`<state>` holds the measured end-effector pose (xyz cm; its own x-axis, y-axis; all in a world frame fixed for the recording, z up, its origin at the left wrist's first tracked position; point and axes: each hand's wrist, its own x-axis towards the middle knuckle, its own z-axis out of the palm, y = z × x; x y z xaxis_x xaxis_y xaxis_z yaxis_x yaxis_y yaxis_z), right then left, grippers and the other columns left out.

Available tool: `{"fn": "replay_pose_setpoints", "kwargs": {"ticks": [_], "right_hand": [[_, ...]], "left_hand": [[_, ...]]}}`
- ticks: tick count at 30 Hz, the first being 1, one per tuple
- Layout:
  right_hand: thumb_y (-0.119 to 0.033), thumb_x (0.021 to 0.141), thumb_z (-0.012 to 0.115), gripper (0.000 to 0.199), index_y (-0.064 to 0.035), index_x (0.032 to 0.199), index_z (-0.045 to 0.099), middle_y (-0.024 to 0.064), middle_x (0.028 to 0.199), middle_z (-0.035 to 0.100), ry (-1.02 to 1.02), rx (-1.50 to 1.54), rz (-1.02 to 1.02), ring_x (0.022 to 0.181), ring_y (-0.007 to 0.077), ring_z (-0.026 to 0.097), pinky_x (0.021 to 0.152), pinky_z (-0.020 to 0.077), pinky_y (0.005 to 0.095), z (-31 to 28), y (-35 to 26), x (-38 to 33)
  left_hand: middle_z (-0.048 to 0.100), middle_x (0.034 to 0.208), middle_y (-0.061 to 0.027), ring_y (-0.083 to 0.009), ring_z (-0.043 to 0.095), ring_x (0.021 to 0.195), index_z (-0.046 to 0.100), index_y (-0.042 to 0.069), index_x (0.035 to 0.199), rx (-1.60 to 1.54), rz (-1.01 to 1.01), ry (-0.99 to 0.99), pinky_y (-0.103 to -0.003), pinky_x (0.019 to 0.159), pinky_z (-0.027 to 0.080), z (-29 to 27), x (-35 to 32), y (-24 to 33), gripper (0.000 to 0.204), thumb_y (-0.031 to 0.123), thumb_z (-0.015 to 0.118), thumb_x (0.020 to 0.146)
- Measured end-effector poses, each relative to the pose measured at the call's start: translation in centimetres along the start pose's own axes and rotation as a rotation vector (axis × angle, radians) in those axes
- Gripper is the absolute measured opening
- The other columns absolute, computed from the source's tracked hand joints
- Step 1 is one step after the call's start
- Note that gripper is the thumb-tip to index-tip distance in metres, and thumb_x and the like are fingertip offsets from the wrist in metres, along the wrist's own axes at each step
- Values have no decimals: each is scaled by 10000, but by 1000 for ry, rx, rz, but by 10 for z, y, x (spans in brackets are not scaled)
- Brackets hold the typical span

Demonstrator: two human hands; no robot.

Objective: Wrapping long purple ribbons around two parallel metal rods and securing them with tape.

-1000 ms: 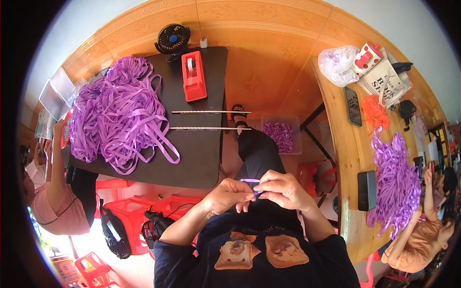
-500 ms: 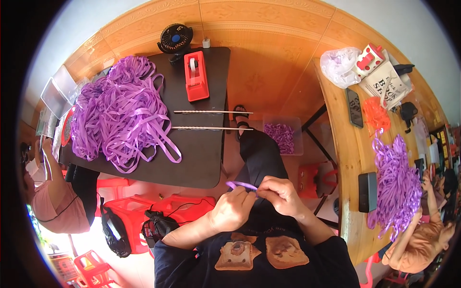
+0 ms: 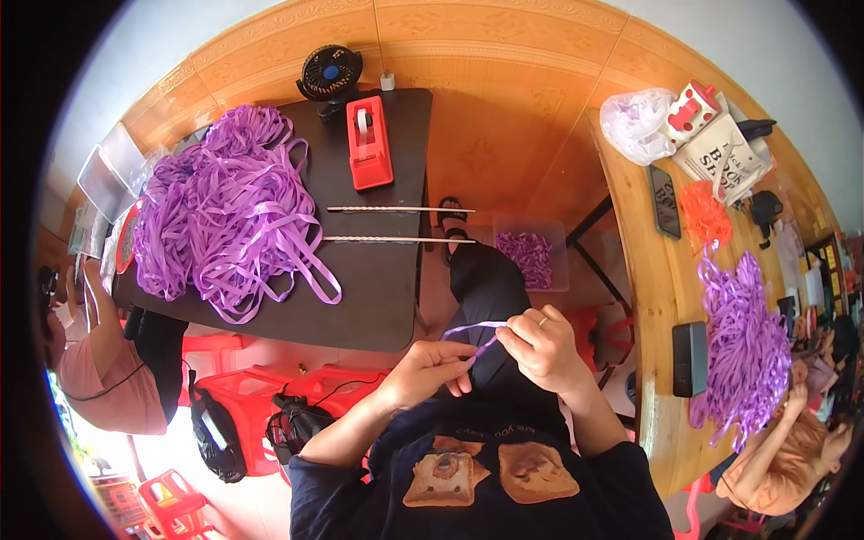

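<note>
A short length of narrow purple ribbon (image 3: 484,346) runs between my two hands above my lap, bent into a small loop. My left hand (image 3: 430,371) pinches one part of it between thumb and fingertips. Higher and to the right, my right hand (image 3: 543,346) grips another part, with its fingers curled. A big tangled heap of purple ribbon (image 3: 225,216) covers the left side of the dark table in front of me. Two thin twisted rods (image 3: 396,240) lie across that table's right edge, their ends sticking out past it.
On the dark table (image 3: 378,306) stand a red tape dispenser (image 3: 368,144) and a black fan (image 3: 329,74). A clear bin (image 3: 531,256) with purple pieces sits on the floor. The wooden table (image 3: 661,288) carries more ribbon (image 3: 742,342), a phone (image 3: 664,202) and bags. Other people sit at both sides.
My hands have moved apart, the right one rising a little and the left one opening its grip into a fingertip pinch. More of the ribbon now shows between them.
</note>
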<state>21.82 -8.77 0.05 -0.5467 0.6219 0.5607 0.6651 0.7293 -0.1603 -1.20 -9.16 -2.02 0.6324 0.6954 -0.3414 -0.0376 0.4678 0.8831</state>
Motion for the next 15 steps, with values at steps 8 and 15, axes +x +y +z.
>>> {"fn": "replay_pose_setpoints", "kwargs": {"ticks": [8,15], "right_hand": [[-66,627,671,219,-26,839,633,41,800,550,207,-128,-14,654,182,542,557,366,306,36,28,1],[41,693,648,275,6,966,641,92,796,561,441,-86,29,642,258,547,564,422,362,77,88,42]], "left_hand": [[667,756,-106,-137,642,676,655,-36,986,-211,85,86,-214,592,500,-5,33,-29,172,101,564,937],[686,810,-114,-132,639,676,661,-9,979,-279,302,283,-224,581,494,-1,99,-30,138,100,606,915]]}}
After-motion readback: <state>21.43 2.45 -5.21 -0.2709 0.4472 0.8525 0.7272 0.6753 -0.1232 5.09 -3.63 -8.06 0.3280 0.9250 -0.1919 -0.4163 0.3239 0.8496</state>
